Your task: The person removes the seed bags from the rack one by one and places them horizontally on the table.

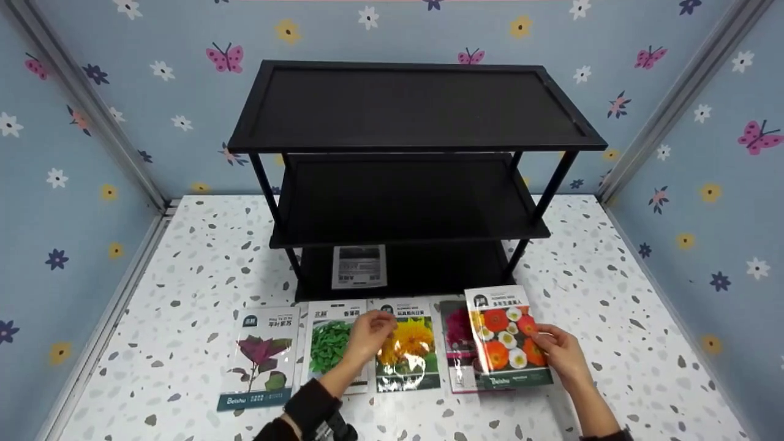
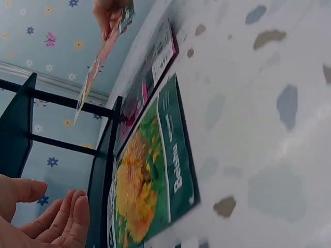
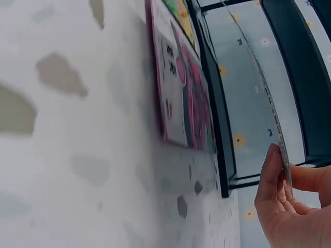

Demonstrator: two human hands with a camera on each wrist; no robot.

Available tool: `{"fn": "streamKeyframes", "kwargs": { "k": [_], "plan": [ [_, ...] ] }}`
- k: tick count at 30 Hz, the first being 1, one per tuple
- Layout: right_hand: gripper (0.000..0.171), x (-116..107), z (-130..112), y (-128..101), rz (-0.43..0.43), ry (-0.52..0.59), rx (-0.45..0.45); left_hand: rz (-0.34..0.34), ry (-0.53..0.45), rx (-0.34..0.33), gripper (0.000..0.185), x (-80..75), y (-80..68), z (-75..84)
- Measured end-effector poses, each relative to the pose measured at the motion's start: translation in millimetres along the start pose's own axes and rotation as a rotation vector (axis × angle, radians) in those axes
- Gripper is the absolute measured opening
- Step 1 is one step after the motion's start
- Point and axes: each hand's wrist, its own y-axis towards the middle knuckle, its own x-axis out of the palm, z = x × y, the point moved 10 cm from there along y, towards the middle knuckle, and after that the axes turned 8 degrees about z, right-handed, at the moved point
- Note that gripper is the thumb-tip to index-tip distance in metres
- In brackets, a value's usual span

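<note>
My right hand (image 1: 560, 352) pinches a seed packet with orange and white flowers (image 1: 505, 339) by its right edge and holds it lifted above the floor; the packet shows edge-on (image 3: 258, 77) in the right wrist view. Under it lies a pink-flower packet (image 1: 456, 343). My left hand (image 1: 367, 334) hovers with relaxed fingers (image 2: 67, 219) over the green-bean packet (image 1: 331, 346) and the sunflower packet (image 1: 409, 352), holding nothing. A purple-leaf packet (image 1: 260, 358) lies at the far left of the row.
A black three-tier shelf (image 1: 407, 147) stands behind the packets, with a white label (image 1: 359, 266) on its lowest tier. Speckled white floor (image 1: 612, 294) runs to blue flowered walls on the left, right and back.
</note>
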Motion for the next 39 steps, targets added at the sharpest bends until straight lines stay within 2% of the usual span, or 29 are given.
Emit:
{"fn": "streamKeyframes", "kwargs": {
  "k": [3, 6, 8, 12, 16, 19, 22, 23, 26, 29, 30, 32, 33, 39],
  "plan": [
    [0.038, -10, 5, 3, 0.009, -0.018, 0.005, 0.047, 0.104, 0.071, 0.023, -15.7, 9.7, 6.1],
    [0.038, -18, 7, 6, 0.013, -0.055, -0.001, 0.091, 0.175, 0.106, 0.021, -29.1, 18.8, 9.7],
    [0.038, -23, 8, 8, 0.02, -0.091, -0.007, 0.113, 0.208, 0.099, 0.022, -36.4, 24.9, 9.5],
    [0.04, -31, 8, 10, 0.032, -0.151, -0.015, 0.136, 0.252, 0.024, 0.026, -48.5, 36.4, 4.7],
    [0.038, -36, 9, 14, 0.057, -0.161, -0.03, 0.153, 0.311, -0.029, 0.032, -58.1, 48.2, 0.8],
    [0.035, -41, 10, 18, 0.087, -0.158, -0.055, 0.185, 0.342, -0.024, 0.034, -65.3, 59.0, -1.8],
    [0.035, -44, 11, 20, 0.099, -0.159, -0.064, 0.217, 0.348, -0.013, 0.035, -72.0, 72.8, -13.7],
    [0.035, -45, 12, 21, 0.1, -0.154, -0.059, 0.246, 0.337, 0.038, 0.033, -74.9, 79.6, -19.1],
    [0.035, -47, 14, 22, 0.104, -0.145, -0.056, 0.28, 0.357, 0.072, 0.027, -79.7, 90.0, -26.2],
    [0.035, -49, 15, 24, 0.115, -0.143, -0.062, 0.333, 0.375, 0.111, 0.018, -83.8, 90.7, -16.0],
    [0.036, -49, 14, 25, 0.113, -0.146, -0.07, 0.33, 0.396, 0.084, 0.012, -83.8, 87.7, -8.8],
    [0.037, -51, 15, 26, 0.117, -0.156, -0.072, 0.353, 0.426, 0.106, 0.011, -85.5, 85.4, -0.4],
    [0.037, -51, 16, 27, 0.119, -0.163, -0.074, 0.361, 0.442, 0.093, 0.012, -86.1, 83.8, 1.9],
    [0.035, -57, 16, 30, 0.149, -0.281, -0.088, 0.402, 0.522, 0.046, 0.027, -88.9, 88.5, -6.2]
  ]
}}
